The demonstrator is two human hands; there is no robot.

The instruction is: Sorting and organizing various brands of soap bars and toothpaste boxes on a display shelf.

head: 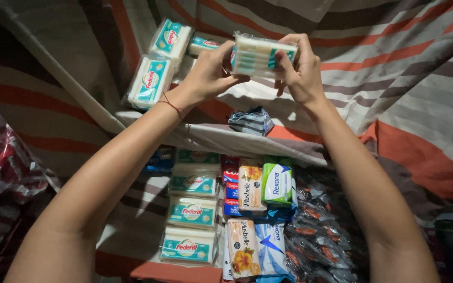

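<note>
Both my hands hold one clear-wrapped pack of white and teal soap bars [260, 55] up over a striped cloth [394, 63]. My left hand [211, 73] grips its left end, with a thin red string around that wrist. My right hand [299, 71] grips its right end. Three more white and teal soap packs [150, 81] lie on the cloth just left of my hands.
Below my arms lies a column of several soap packs [191, 212]. Beside it are boxed soaps with flower prints [243, 254], a green and white pack [277, 183], red and blue boxes [230, 191] and dark sachets [315, 236]. A small folded striped packet [251, 121] rests on the cloth. Red-striped plastic bags [1, 173] are at the left.
</note>
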